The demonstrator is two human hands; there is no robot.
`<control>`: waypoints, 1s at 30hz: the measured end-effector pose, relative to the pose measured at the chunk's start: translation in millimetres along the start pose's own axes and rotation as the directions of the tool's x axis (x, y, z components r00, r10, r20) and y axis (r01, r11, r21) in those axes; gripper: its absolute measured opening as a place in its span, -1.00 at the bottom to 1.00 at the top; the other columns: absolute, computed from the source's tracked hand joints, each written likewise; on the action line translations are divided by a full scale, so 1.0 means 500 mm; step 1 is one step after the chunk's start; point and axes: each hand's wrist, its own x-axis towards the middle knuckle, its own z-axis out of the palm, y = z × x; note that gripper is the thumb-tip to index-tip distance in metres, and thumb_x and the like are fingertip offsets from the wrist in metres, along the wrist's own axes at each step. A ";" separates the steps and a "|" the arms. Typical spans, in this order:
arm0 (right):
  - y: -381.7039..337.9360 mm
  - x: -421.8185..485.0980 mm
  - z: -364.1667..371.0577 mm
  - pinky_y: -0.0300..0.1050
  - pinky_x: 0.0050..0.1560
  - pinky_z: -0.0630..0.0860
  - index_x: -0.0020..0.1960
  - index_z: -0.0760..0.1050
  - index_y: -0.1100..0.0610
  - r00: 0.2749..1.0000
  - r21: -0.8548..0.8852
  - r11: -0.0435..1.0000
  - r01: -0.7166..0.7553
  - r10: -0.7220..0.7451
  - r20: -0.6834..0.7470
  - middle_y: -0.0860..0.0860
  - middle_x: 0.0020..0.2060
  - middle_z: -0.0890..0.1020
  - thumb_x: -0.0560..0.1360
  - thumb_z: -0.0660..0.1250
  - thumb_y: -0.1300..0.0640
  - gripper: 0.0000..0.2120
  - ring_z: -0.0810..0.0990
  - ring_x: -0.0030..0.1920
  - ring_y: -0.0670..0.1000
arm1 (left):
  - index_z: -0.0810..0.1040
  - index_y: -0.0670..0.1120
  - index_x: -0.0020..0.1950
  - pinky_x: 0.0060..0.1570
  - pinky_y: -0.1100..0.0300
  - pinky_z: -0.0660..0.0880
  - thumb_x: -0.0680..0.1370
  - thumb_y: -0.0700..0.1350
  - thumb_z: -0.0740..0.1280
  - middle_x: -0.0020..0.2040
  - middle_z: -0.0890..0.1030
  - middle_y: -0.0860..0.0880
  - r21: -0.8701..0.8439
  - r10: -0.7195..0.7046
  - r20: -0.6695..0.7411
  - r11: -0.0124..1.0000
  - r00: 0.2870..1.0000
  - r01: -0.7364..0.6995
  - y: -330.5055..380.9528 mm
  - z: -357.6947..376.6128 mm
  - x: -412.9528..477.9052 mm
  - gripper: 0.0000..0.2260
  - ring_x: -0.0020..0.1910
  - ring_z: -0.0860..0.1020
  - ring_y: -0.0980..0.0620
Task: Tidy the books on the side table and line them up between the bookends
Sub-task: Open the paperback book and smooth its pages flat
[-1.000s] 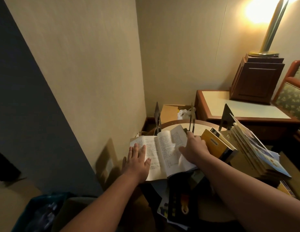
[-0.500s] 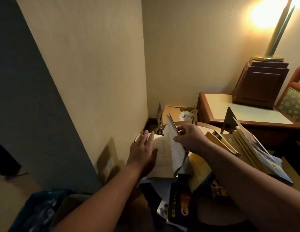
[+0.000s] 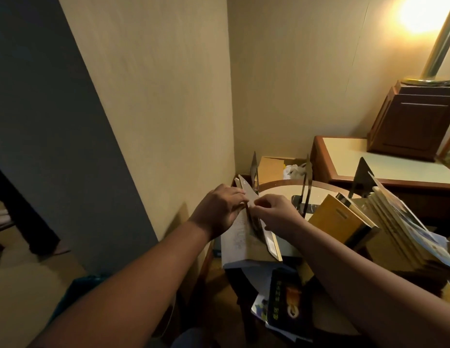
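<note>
A white paperback stands nearly closed on its edge at the left of the round side table. My left hand presses its left cover and my right hand pinches its right cover, so both hold it. Dark metal bookends stand behind: one at the left, one in the middle, one at the right. A yellow book and a row of thin books lean to the right. A black book lies at the table's near edge.
A beige wall runs close along the left of the table. Behind it sit a cardboard box and a white plastic bag. A wooden cabinet with a dark box and a lit lamp stands at the right.
The paperback lay open and flat a second ago. My right hand has folded its right half over to the left, and both hands now hold it nearly closed and upright.
</note>
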 end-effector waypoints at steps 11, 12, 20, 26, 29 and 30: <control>0.116 0.003 0.060 0.05 0.41 0.41 0.49 0.33 -0.08 0.984 -0.447 0.880 0.161 -0.110 0.137 -0.03 0.51 0.30 0.61 0.29 -0.02 -0.54 0.29 0.49 0.10 | 0.61 -0.07 0.20 0.12 0.11 0.55 0.56 -0.25 0.31 0.13 0.64 -0.04 0.018 -0.183 0.093 0.983 0.979 0.182 -0.010 0.005 -0.083 -0.75 0.13 0.53 0.01; 0.126 0.000 0.064 0.12 0.50 0.25 0.55 0.24 -0.11 0.978 -0.492 0.851 0.182 -0.103 0.184 -0.03 0.57 0.20 0.62 0.25 -0.08 -0.49 0.15 0.56 0.11 | 0.59 -0.05 0.25 0.15 0.09 0.53 0.57 -0.22 0.27 0.17 0.62 -0.02 0.008 -0.223 0.140 0.975 0.965 0.224 -0.011 0.013 -0.096 -0.72 0.16 0.50 0.02; 0.196 -0.025 0.074 0.10 0.57 -0.18 0.63 -0.12 -0.17 0.973 -0.661 0.725 0.196 -0.057 0.226 -0.12 0.63 -0.13 0.64 -0.04 -0.31 -0.37 -0.24 0.60 -0.01 | 0.22 0.19 0.54 0.30 -0.07 0.37 0.66 0.16 0.05 0.43 0.28 0.04 0.178 -0.412 0.497 0.910 0.763 0.375 0.023 0.086 -0.127 -0.56 0.31 0.31 -0.08; 0.193 -0.019 0.048 0.09 0.59 -0.14 0.57 0.21 -0.08 0.983 -0.617 0.772 0.151 -0.053 0.175 -0.06 0.61 0.12 0.69 -0.03 -0.14 -0.53 -0.01 0.61 0.02 | 0.41 0.02 0.40 0.44 -0.10 0.17 0.63 0.08 0.14 0.53 0.27 0.00 0.206 -0.384 0.396 0.922 0.834 0.327 0.085 0.110 -0.070 -0.63 0.51 0.20 -0.06; 0.168 0.015 0.035 0.06 0.59 -0.10 0.56 0.24 0.00 0.989 -0.583 0.801 0.137 -0.072 0.132 0.00 0.60 0.17 0.70 -0.01 -0.06 -0.55 0.08 0.59 0.03 | 0.15 -0.04 0.53 0.55 -0.11 -0.04 0.66 -0.06 0.05 0.62 0.04 -0.03 0.147 -0.476 0.446 0.874 0.758 0.463 0.110 0.149 -0.083 -0.57 0.59 -0.03 -0.05; 0.165 0.023 0.033 0.04 0.58 -0.11 0.60 0.15 0.01 0.990 -0.571 0.811 0.127 -0.064 0.128 0.00 0.62 0.09 0.71 -0.01 -0.07 -0.52 0.02 0.61 0.04 | 0.08 -0.03 0.56 0.55 -0.12 -0.10 0.67 -0.09 0.02 0.63 -0.04 -0.01 0.128 -0.498 0.450 0.858 0.742 0.498 0.113 0.159 -0.093 -0.56 0.60 -0.12 -0.03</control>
